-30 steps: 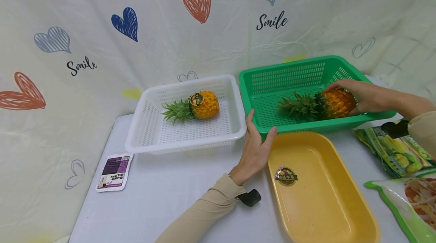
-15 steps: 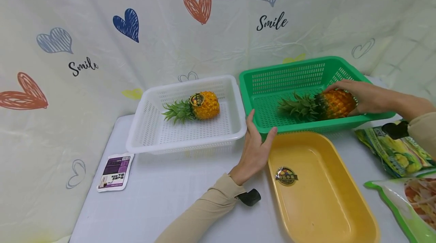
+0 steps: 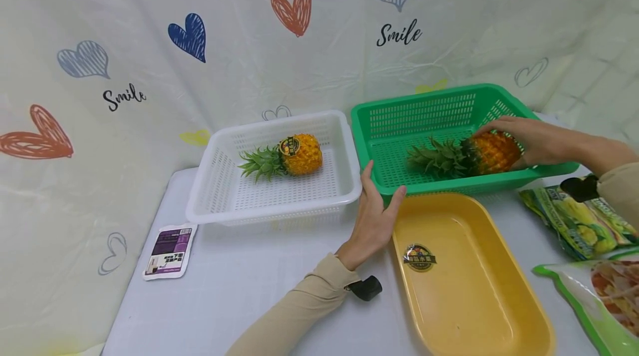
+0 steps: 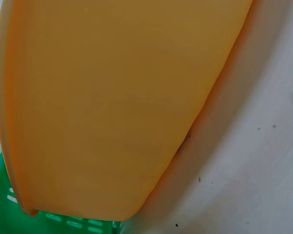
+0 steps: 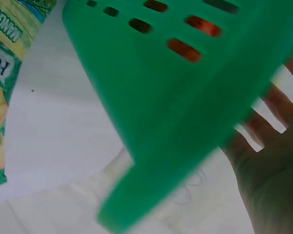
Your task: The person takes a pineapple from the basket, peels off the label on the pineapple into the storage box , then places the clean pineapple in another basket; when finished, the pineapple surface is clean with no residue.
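Note:
Inside the green plastic basket (image 3: 424,186) a pineapple (image 3: 495,153) lies on its side, its leafy crown to the left. My right hand (image 3: 536,141) reaches over the basket's right end and grips the fruit's body. In the right wrist view the basket wall hides most of that pineapple, and orange shows through its slots. My left hand (image 3: 370,227) touches the basket's front left corner, thumb and fingers spread and fairly straight. A second pineapple (image 3: 304,154), with a round sticker, lies in the white basket (image 3: 264,213), just left of the green one.
A yellow tray (image 3: 464,267) with a sticker stands in front of the green basket. Two packets, one green and yellow (image 3: 581,220) and one with a green edge (image 3: 599,295), lie at the right. A purple and white packet (image 3: 170,250) lies at the left.
Both hands, the pineapples and the baskets keep their places. Only the head view has shifted very slightly.

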{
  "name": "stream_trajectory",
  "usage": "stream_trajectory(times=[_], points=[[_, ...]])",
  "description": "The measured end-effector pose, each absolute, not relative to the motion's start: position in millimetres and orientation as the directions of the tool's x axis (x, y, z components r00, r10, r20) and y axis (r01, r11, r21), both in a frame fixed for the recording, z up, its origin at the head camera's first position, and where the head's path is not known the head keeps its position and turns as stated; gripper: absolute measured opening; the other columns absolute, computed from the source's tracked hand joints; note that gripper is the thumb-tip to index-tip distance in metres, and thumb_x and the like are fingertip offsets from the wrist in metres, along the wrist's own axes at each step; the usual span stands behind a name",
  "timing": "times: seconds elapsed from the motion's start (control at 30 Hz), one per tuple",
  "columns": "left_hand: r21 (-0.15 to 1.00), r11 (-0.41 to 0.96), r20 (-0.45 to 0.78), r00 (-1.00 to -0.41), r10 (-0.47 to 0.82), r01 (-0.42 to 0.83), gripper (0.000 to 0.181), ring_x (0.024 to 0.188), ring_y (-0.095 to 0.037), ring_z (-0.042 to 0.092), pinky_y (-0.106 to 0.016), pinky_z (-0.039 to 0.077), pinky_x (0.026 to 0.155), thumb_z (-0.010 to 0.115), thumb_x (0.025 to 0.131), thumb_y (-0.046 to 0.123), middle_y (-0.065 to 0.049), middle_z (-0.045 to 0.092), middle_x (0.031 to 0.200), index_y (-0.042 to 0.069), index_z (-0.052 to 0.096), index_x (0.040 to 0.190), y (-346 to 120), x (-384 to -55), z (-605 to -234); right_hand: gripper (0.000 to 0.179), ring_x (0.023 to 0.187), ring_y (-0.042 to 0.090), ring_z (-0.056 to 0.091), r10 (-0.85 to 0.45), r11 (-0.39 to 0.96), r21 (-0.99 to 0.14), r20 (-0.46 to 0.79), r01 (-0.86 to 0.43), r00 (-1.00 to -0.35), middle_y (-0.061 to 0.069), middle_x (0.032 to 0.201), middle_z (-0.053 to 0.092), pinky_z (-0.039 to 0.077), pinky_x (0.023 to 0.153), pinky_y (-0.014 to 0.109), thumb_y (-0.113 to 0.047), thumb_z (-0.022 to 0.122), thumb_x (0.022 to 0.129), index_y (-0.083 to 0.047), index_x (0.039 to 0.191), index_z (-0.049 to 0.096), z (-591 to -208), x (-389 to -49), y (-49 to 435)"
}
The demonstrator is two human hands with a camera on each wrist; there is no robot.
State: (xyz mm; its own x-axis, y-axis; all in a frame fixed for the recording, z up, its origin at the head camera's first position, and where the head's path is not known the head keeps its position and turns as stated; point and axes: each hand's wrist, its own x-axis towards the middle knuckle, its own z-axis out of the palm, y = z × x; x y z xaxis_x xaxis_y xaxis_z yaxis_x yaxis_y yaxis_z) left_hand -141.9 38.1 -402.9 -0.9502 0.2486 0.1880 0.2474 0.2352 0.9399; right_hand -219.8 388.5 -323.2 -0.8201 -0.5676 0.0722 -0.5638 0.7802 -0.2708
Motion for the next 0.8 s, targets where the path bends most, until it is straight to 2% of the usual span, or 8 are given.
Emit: stream_trajectory(times=[0.13,0.27,0.4,0.53,0.8], points=[[0.941,0.229,0.192,-0.950,0.248,0.250,0.079,0.160,-0.019,0.012,-0.046,0.022,0.127,0.051,0.109,0.045,-0.006,0.007,0.175,0.023,0.002,0.167,37.6,-142.2,-403.4,0.088,0.126,0.047,0.050,-0.573,0.783,-0.263,0.047,-0.564,-0.818,0.024,0.140,0.054,0.049,0.091,0.068,0.007,0.098,0.060,-0.002,0.138,0.059,-312.9,-219.4,384.6],[0.941,0.228,0.192,-0.949,0.249,0.250,0.079,0.160,-0.021,0.013,-0.048,0.023,0.127,0.051,0.109,0.046,-0.007,0.007,0.175,0.023,0.002,0.167,36.9,-142.0,-403.1,0.084,0.123,0.047,0.052,-0.575,0.791,-0.222,0.051,-0.570,-0.817,0.025,0.137,0.054,0.051,0.089,0.067,0.009,0.096,0.062,-0.001,0.137,0.058,-297.9,-217.9,373.3],[0.943,0.222,0.189,-0.949,0.252,0.247,0.079,0.160,-0.022,0.014,-0.049,0.024,0.126,0.051,0.109,0.047,-0.008,0.008,0.175,0.023,0.002,0.167,36.7,-142.0,-403.3,0.074,0.123,0.044,0.051,-0.584,0.789,-0.190,0.068,-0.585,-0.809,0.023,0.137,0.053,0.052,0.089,0.064,0.011,0.090,0.071,-0.002,0.137,0.059,-282.3,-213.7,352.5],[0.947,0.216,0.178,-0.951,0.253,0.235,0.078,0.159,-0.022,0.015,-0.049,0.024,0.126,0.051,0.109,0.045,-0.008,0.008,0.175,0.025,0.002,0.167,35.9,-141.8,-403.4,0.064,0.125,0.043,0.049,-0.607,0.771,-0.171,0.093,-0.613,-0.789,0.020,0.138,0.053,0.050,0.091,0.066,0.004,0.088,0.079,-0.006,0.136,0.061,-268.7,-207.2,325.4],[0.948,0.228,0.157,-0.951,0.268,0.220,0.070,0.158,-0.023,0.019,-0.050,0.025,0.125,0.041,0.113,0.039,-0.006,0.008,0.175,0.022,0.002,0.168,29.7,-129.5,-400.5,0.057,0.123,0.037,0.055,-0.726,0.634,-0.087,0.276,-0.768,-0.630,0.012,0.137,0.058,0.054,0.086,0.059,-0.002,0.088,0.082,-0.013,0.132,0.064,-250.4,-188.9,270.3]])
